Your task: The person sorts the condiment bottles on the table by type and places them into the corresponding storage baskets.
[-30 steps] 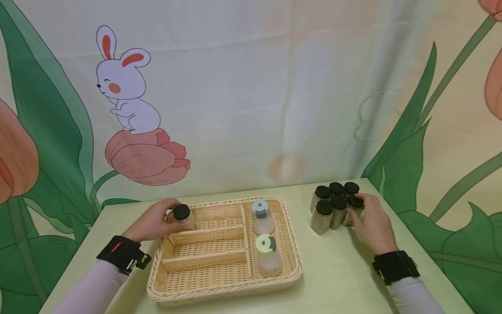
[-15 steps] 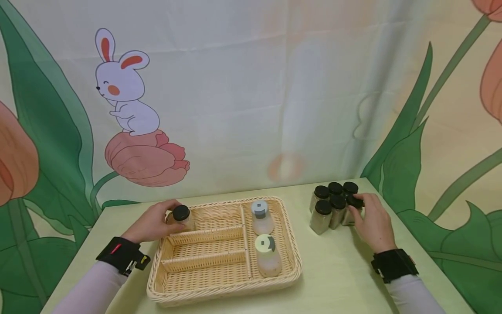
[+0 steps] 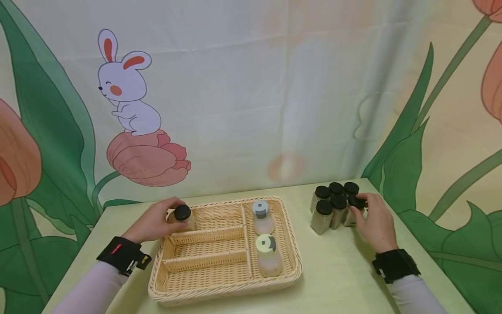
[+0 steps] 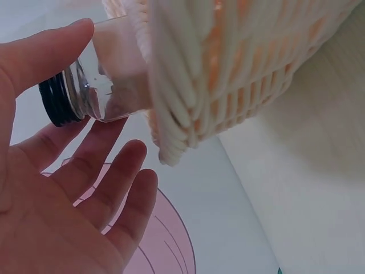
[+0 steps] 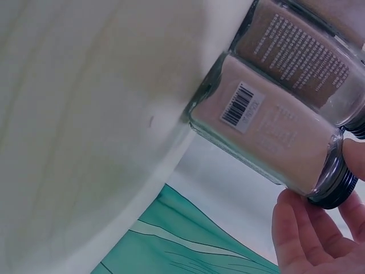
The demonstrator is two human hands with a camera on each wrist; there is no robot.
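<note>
My left hand (image 3: 157, 221) pinches a glass spice jar (image 3: 187, 220) near its black lid, thumb on one side and fingers on the other. That jar stands in the back-left compartment of the wicker basket (image 3: 225, 290); in the left wrist view the rim hides its lower part. At the right, my right hand (image 3: 375, 222) grips another spice jar (image 5: 268, 128) by its black lid. It is the front-right one of a tight group and has a barcode label and pale contents. A darker-filled jar (image 5: 302, 54) stands right beside it.
Two squat bottles, one with a grey cap (image 3: 260, 207) and one with a yellow cap (image 3: 266, 244), stand in the basket's right compartment. Several black-lidded jars (image 3: 321, 222) are grouped on the pale table (image 3: 333, 279). A printed curtain (image 3: 235, 109) hangs behind.
Both hands keep their hold on the jars. The lid under my right hand has shifted very slightly to the right, away from its neighbour; the basket and the other jars have stayed put.
</note>
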